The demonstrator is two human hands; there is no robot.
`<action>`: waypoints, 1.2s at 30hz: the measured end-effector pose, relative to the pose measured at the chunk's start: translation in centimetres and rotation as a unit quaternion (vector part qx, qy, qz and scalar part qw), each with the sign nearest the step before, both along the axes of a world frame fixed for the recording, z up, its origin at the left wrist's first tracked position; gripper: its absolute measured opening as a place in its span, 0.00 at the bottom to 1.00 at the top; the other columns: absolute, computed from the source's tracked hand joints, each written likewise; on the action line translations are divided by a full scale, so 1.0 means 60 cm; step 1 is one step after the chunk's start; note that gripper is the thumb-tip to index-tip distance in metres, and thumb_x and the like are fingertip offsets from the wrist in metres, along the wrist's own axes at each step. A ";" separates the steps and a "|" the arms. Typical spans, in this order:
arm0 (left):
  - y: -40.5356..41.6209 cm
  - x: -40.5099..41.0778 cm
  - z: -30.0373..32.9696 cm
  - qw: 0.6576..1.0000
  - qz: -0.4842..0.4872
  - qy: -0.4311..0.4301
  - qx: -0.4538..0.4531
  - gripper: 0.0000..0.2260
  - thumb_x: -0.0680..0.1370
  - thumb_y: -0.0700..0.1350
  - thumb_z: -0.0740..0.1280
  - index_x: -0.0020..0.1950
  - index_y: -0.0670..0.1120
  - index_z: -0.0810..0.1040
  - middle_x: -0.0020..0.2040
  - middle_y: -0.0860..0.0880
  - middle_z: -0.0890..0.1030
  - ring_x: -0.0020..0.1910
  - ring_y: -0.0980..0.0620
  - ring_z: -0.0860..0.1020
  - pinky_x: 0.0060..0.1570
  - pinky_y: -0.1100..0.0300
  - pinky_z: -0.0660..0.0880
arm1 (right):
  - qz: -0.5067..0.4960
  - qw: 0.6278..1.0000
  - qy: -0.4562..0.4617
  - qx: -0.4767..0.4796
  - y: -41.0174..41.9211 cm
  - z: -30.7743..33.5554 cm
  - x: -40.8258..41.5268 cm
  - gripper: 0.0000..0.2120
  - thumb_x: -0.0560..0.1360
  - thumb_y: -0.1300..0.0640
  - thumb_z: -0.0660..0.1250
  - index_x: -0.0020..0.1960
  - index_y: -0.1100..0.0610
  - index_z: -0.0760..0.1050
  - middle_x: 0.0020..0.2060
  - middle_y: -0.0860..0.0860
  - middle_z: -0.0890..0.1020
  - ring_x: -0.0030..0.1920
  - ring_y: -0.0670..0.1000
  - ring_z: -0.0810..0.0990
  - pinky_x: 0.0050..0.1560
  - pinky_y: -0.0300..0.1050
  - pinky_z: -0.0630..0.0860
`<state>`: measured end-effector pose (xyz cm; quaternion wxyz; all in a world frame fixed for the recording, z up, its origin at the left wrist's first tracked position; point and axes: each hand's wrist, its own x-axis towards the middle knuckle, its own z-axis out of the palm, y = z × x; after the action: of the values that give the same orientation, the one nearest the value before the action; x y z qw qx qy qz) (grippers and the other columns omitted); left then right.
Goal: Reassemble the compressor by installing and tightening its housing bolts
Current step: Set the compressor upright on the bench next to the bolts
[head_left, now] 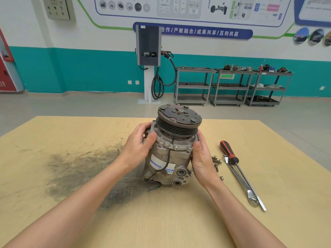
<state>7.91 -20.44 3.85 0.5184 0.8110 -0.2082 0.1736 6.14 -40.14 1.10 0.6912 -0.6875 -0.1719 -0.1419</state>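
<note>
Both hands, the left hand [138, 140] and right hand [201, 158], grip the sides of the compressor [170, 151] standing on the surface [179, 221]. This looks like positioning; next, fetch the loose bolts [216, 161] beside the wrench [240, 179] and screwdriver [230, 153].

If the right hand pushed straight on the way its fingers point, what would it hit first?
The right hand already lies on the compressor, fingers pointing up and away along its side. Beyond them the way looks free, though depth is unclear.
</note>
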 end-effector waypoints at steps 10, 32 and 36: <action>0.016 -0.001 -0.001 0.999 0.018 -0.033 -0.009 0.43 0.67 0.79 0.53 0.66 0.46 0.71 0.60 0.51 0.77 0.60 0.56 0.75 0.59 0.60 0.72 | 0.001 0.998 0.034 0.047 0.021 -0.009 0.005 0.46 0.68 0.29 0.66 0.74 0.58 0.61 0.68 0.54 0.75 0.68 0.53 0.73 0.69 0.55 0.69; 0.096 -0.074 -0.067 0.993 0.025 0.081 -0.076 0.26 0.76 0.58 0.59 0.73 0.51 0.65 0.67 0.64 0.70 0.65 0.71 0.67 0.62 0.74 0.65 | -0.175 0.963 -0.032 -0.203 -0.086 0.010 -0.005 0.12 0.80 0.50 0.61 0.61 0.50 0.76 0.56 0.45 0.81 0.57 0.39 0.77 0.56 0.37 0.75; 0.092 -0.079 -0.086 0.992 0.028 0.064 -0.103 0.22 0.77 0.53 0.60 0.70 0.51 0.69 0.66 0.62 0.73 0.65 0.69 0.70 0.60 0.76 0.66 | -0.242 0.832 0.001 -0.500 -0.154 0.000 0.000 0.05 0.79 0.57 0.65 0.51 0.54 0.80 0.44 0.49 0.80 0.48 0.54 0.78 0.49 0.50 0.74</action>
<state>3.18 -14.92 -1.30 0.6064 0.7682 -0.1329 0.1563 6.12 -49.40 1.11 0.1971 -0.9590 -0.0465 -0.1983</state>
